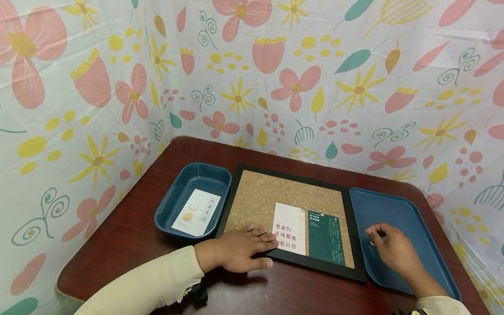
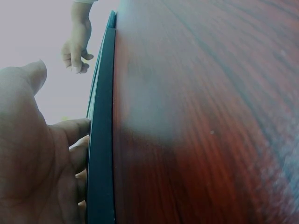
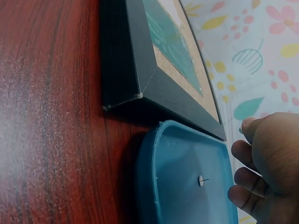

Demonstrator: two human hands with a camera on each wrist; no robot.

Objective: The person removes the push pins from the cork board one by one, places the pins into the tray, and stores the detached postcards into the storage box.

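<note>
A white-headed pin (image 3: pixel 201 180) lies in the blue tray (image 1: pixel 397 216), close to the tray's left side, and the right hand (image 1: pixel 397 251) hangs over it, far nearer than the left. From the head view the pin shows just beside the thumb, on the side toward the person; the right wrist view sets it below the fingertips, apart from them. It appears to sit on its flat head with the spike, its long axis, standing up toward the hand, so I judge that a sideways pinch at the head's rim suits it better than pressing straight down. The right grip is curled; whether anything sits between thumb and forefinger I cannot tell. The left hand (image 1: pixel 242 250) lies spread, grasping nothing, over the near left part of the framed corkboard (image 1: pixel 252 197), its fingers reaching the pale card (image 1: pixel 289 227); the dark green card (image 1: pixel 324 238) lies on the pale card's right, nearer the tray.
</note>
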